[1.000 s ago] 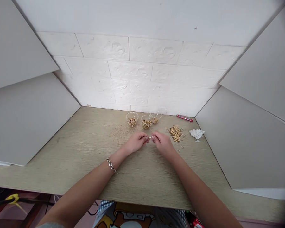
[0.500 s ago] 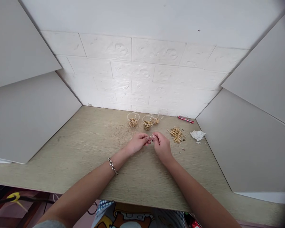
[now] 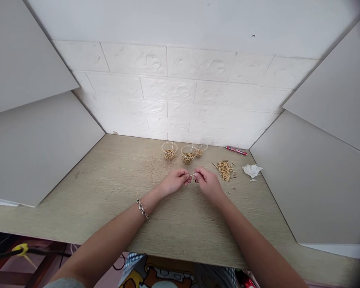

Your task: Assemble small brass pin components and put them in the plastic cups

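Over the middle of the table, my left hand [image 3: 176,181] and my right hand [image 3: 207,182] face each other, fingertips pinched close together. Between them runs a thin gold-coloured pin [image 3: 192,175], gripped at its two ends. Just beyond the hands stand three clear cups holding small gold pieces: a left cup [image 3: 169,154], a middle cup [image 3: 188,157] and a back cup [image 3: 199,152] partly hidden behind the middle one. To the right of my right hand lies a loose pile of gold pins [image 3: 225,170].
A crumpled white tissue [image 3: 252,171] lies right of the pile, with a red tube [image 3: 236,151] behind it near the wall. Small crumbs sit near the pile. Grey panels flank the wooden table [image 3: 87,180]; a white brick-patterned wall [image 3: 180,92] closes the back.
My right hand has turned slightly and its fingertips have moved a little to the right, showing more of the pin. My left hand is nearly unmoved. The view has shifted slightly.
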Demonstrator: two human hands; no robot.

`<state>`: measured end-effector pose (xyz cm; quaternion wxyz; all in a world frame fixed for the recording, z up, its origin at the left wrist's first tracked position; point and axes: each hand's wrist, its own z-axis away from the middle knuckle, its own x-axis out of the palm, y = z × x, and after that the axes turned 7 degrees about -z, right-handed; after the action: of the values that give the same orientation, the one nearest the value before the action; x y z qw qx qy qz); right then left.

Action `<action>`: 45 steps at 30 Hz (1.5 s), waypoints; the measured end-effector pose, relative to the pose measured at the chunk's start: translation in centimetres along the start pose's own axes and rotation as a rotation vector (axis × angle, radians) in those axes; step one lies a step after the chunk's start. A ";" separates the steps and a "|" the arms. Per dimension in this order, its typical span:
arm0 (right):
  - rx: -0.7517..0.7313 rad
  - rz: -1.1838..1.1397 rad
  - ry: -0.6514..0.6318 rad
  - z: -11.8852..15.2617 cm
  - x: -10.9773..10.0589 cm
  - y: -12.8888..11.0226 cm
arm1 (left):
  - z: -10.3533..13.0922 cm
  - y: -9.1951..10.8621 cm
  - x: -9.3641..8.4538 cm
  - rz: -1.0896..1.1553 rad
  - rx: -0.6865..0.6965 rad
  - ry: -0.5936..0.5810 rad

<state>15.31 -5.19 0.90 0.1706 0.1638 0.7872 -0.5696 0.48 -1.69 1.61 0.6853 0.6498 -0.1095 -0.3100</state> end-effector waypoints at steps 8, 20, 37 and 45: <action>0.093 -0.259 0.123 -0.1 1.7 0.3 | 0.1 0.1 0.2 0.207 -0.013 -0.005; -0.155 0.189 0.187 0.2 1.4 -0.1 | 0.1 -0.1 0.5 0.276 -0.037 0.056; -0.059 -0.032 0.200 0.1 1.7 -0.3 | 0.1 -0.1 0.5 0.347 -0.037 0.034; -0.148 0.144 0.171 -0.3 1.5 -0.4 | 0.1 -0.5 0.6 0.584 -0.131 0.002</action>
<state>13.76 -4.99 0.67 0.1550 0.2549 0.8248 -0.4803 0.78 -2.16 1.03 0.7862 0.5455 -0.2708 -0.1054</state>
